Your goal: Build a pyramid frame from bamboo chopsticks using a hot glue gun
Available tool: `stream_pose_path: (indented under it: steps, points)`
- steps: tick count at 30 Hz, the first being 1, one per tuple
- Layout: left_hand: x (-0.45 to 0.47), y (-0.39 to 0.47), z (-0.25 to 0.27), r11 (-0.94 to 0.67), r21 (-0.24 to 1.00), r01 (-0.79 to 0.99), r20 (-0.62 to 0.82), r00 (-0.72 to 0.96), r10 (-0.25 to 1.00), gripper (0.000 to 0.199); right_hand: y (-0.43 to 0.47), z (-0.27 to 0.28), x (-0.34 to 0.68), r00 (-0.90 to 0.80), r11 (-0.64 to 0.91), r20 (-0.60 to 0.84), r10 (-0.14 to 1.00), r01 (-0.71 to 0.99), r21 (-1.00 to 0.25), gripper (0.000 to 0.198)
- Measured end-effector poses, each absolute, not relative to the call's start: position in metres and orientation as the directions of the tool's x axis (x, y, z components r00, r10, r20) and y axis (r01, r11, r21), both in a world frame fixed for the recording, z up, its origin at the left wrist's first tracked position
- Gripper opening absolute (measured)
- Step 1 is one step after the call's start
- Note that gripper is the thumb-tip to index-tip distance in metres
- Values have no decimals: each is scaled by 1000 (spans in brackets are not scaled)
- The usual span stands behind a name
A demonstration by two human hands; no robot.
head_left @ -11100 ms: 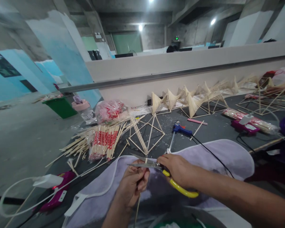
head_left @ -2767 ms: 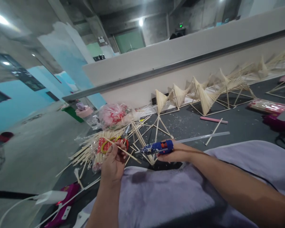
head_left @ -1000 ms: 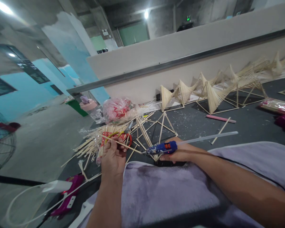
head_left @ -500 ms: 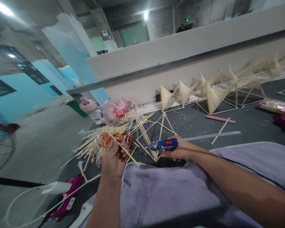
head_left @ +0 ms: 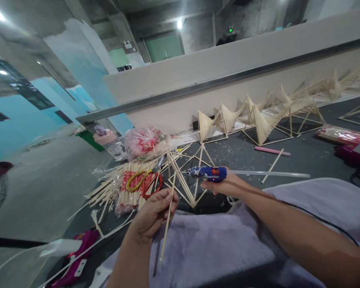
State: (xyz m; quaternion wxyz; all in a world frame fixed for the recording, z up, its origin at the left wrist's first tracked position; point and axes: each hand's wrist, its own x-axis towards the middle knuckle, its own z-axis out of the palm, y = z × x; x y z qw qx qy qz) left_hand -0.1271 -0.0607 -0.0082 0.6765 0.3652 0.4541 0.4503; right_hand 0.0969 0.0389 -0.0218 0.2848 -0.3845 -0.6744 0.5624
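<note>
Pinched in my left hand (head_left: 159,210) is a thin wooden stick (head_left: 167,226), its upper end tilted toward the nozzle of a blue glue gun (head_left: 208,173). My right hand (head_left: 225,182) is wrapped round that gun, whose nozzle points left; a long clear glue stick (head_left: 267,173) comes out of its back. Just beyond both hands stands a small frame of glued sticks (head_left: 184,180) on the dark table. Left of it, red-handled and yellow-handled scissors (head_left: 147,184) lie on a plastic packet of sticks (head_left: 126,200).
Loose sticks (head_left: 93,195) spread at the table's left edge, near a bottle (head_left: 111,144) and a plastic bag (head_left: 147,142). Finished twisted stick models (head_left: 262,124) line the back right. A pink tube (head_left: 272,151) lies in front of them. A purple power strip (head_left: 78,256) sits at lower left.
My left hand has moved right, turning the stick so its upper end comes close to the gun's nozzle. My right hand has raised the glue gun slightly.
</note>
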Motion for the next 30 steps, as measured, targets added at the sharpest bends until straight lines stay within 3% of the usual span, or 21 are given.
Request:
stream_pose_path:
  steps: [14, 30]
  points:
    - [-123, -62, -11, 355, 909, -217, -312, 208, 927, 15, 31, -9, 93, -503, 43, -92, 859, 250, -967, 23]
    - [-120, -62, -9, 354, 915, -192, -316, 200, 927, 16, 34, -17, 94, -495, 111, -41, 868, 274, -955, 22]
